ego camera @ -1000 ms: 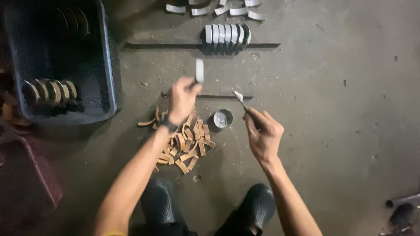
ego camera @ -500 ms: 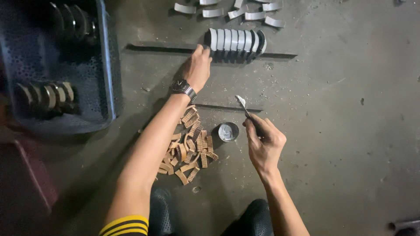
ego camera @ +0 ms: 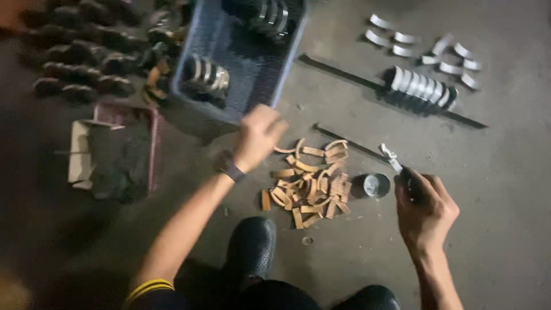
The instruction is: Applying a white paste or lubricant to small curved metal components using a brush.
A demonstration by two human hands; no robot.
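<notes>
My left hand hovers at the near edge of a blue plastic crate, fingers curled and blurred; I cannot see anything in it. My right hand grips a small brush whose pale tip points up and to the left, just above a small round metal tin on the floor. Between my hands lies a pile of tan curved lining strips. Inside the crate stand several curved metal shoes.
A row of curved metal pieces leans along a long black bar, with loose ones behind it. A second thin dark bar lies near the pile. Dark parts fill the far left. My dark shoes are below.
My left hand has drawn back from the row of metal pieces on the bar and swung left to the crate. The view has shifted left. My right hand still holds the brush.
</notes>
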